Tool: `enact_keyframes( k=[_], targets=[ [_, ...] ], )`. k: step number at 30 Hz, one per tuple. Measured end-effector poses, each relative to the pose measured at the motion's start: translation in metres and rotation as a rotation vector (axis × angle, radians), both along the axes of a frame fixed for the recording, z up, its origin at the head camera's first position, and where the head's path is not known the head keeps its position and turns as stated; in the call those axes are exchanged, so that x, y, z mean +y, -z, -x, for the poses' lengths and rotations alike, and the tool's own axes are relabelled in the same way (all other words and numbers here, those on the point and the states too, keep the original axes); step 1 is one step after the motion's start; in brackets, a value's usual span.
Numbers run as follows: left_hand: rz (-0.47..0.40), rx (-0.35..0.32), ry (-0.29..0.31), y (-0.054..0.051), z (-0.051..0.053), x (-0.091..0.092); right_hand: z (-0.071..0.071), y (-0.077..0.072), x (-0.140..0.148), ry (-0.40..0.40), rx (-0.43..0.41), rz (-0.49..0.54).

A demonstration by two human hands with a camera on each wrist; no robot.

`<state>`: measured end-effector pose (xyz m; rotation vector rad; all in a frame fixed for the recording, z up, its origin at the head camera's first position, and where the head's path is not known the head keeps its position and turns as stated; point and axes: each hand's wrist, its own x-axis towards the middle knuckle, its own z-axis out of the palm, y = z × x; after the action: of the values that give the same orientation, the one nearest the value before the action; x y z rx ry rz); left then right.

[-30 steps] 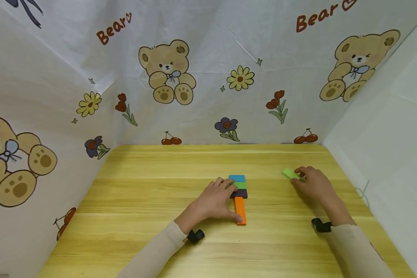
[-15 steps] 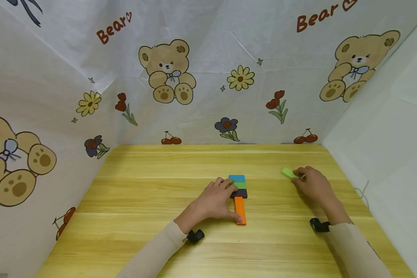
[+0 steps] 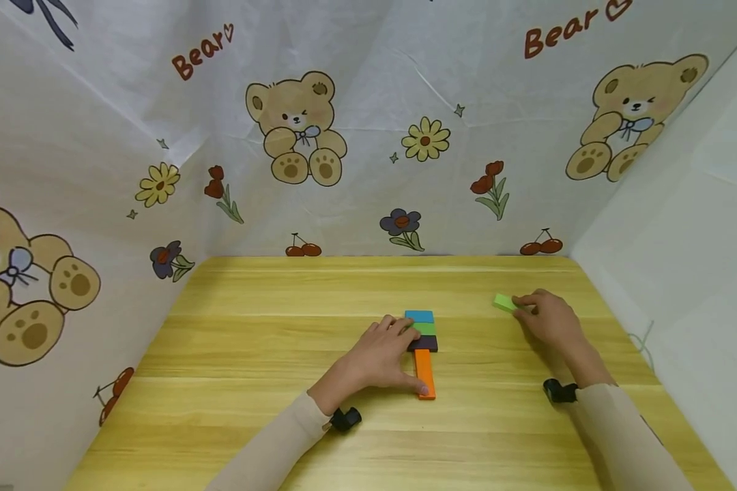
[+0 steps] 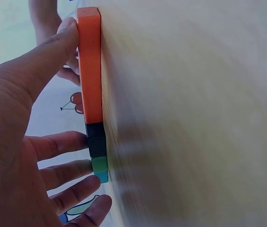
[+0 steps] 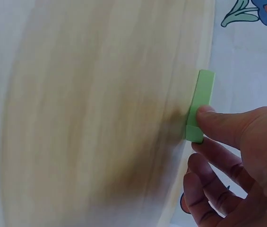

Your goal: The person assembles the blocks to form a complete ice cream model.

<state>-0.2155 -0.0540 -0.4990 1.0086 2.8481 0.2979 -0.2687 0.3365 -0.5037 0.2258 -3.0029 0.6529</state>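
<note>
My left hand point(image 3: 374, 354) rests over a row of flat wooden blocks, its fingers spread. Its thumb touches the near end of a long orange block point(image 3: 424, 372). Its fingertips lie on a black block point(image 3: 426, 343) and a green block point(image 3: 426, 329); a blue block point(image 3: 419, 316) is at the far end. In the left wrist view the orange block point(image 4: 90, 71) lines up end-on with the black one point(image 4: 96, 141). To the right, my right hand point(image 3: 549, 319) pinches one end of a light green block point(image 3: 503, 303) between thumb and index finger. The right wrist view shows this light green block point(image 5: 202, 94) close to the tabletop.
Everything lies on a wood-grain table point(image 3: 270, 409). A white cloth point(image 3: 368, 170) printed with bears and flowers hangs behind and at the left. A white wall point(image 3: 682, 204) stands at the right, with a thin cord point(image 3: 645, 344) near the table's edge.
My right hand has shifted slightly left and away from me with the light green block, which has turned a little. My left hand and the row of blocks have stayed put.
</note>
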Motion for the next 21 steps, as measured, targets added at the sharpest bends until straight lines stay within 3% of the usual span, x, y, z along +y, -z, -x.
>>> enact_keyframes(
  k=[21],
  targets=[
    [-0.008,-0.002,-0.008,0.003,0.000,0.001,0.018,0.004,-0.011,0.008,0.041,0.034]
  ],
)
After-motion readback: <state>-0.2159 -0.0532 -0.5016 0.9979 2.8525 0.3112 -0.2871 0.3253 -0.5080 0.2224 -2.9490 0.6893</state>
